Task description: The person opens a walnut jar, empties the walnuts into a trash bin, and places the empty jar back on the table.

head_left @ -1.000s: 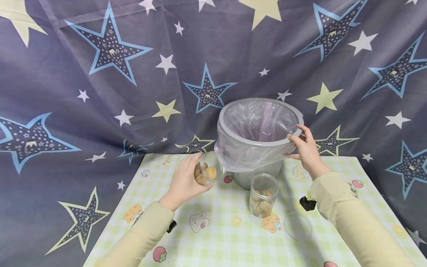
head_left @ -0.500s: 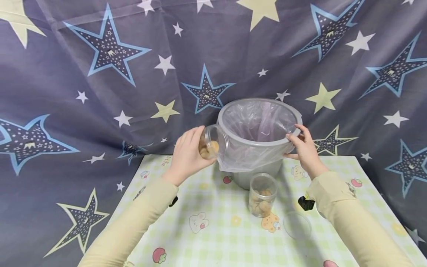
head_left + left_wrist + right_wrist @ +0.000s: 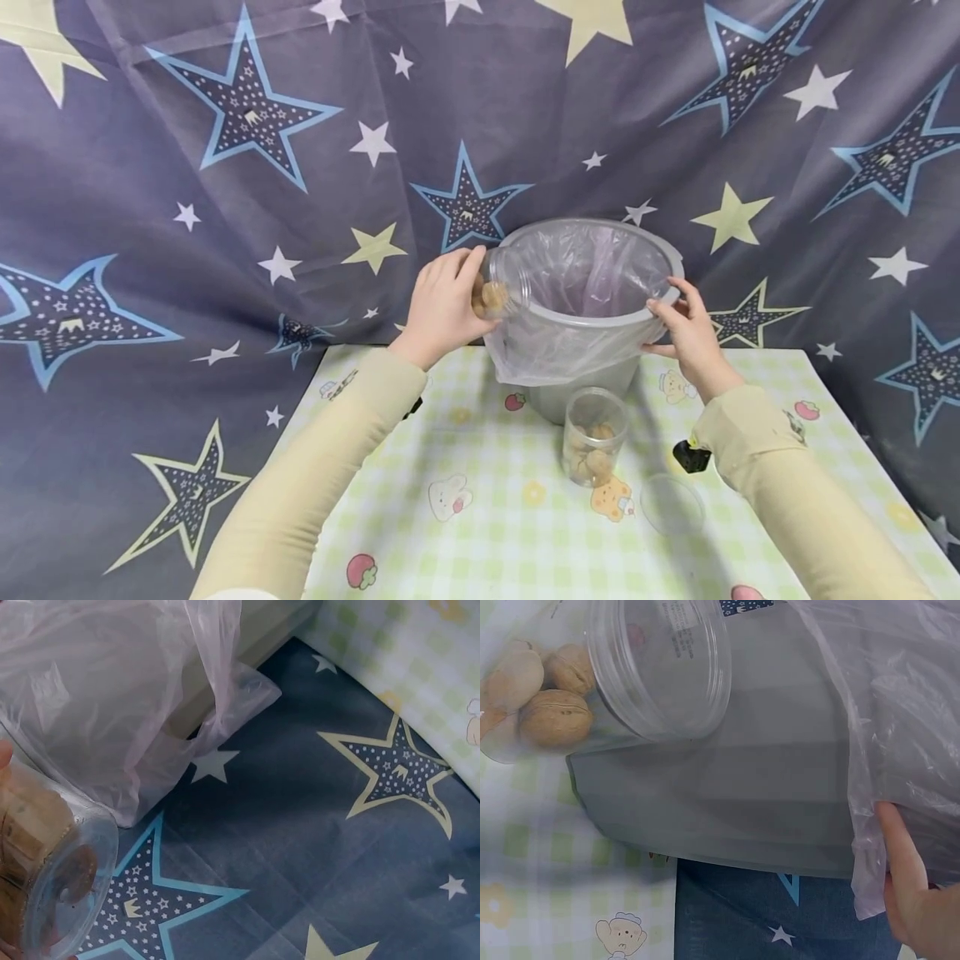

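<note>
Clear round plastic jar tilted in my left grip;
my right grip pinches a round grey bin's rim.

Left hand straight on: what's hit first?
Likely the grey bin's rim, the jar in the left hand touching first; jar and rim overlap in the head view, so depth is unclear.

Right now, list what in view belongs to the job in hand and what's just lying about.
In the job: tilted jar, its brown contents, gray bin, plastic liner.
Apparently just lying about for now: standing jar of walnuts, clear round disc.
</note>
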### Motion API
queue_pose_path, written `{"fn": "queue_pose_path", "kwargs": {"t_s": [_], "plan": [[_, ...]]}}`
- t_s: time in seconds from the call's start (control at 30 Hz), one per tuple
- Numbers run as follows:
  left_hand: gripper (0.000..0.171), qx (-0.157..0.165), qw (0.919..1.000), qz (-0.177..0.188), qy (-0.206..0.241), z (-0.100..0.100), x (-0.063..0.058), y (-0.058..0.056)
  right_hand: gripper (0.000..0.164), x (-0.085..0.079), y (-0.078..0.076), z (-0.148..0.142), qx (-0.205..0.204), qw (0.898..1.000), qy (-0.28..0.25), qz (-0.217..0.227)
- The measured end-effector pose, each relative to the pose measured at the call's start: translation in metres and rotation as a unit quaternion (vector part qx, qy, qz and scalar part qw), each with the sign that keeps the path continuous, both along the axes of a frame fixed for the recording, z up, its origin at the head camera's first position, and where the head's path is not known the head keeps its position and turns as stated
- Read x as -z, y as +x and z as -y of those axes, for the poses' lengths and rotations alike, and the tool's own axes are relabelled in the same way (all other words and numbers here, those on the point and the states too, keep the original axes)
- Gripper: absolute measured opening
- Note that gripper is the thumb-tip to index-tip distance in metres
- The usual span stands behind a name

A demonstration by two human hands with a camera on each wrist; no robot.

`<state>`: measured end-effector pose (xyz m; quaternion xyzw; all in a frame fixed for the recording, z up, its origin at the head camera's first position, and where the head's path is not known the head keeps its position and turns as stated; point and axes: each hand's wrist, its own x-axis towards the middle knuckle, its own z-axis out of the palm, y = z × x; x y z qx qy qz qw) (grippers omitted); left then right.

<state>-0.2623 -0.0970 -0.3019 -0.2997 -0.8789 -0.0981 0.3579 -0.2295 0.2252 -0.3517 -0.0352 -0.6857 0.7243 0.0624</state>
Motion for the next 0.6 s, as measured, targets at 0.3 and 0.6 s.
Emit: {"fn": "queue_pose_path", "kwargs": {"t_s": [0.3, 0.6], "plan": [[0.087, -0.025, 0.9987, 0.010, -0.043, -0.007, -0.010, -0.011, 0.065, 0.001, -0.002, 0.000, -0.003, 1.000, -0.002, 0.001], [0.087, -0.020, 0.9939, -0.011, -0.108, -0.013, -0.017, -0.017, 0.066, 0.000, -0.001, -0.001, 0.002, 1.000, 0.004, 0.004]]}}
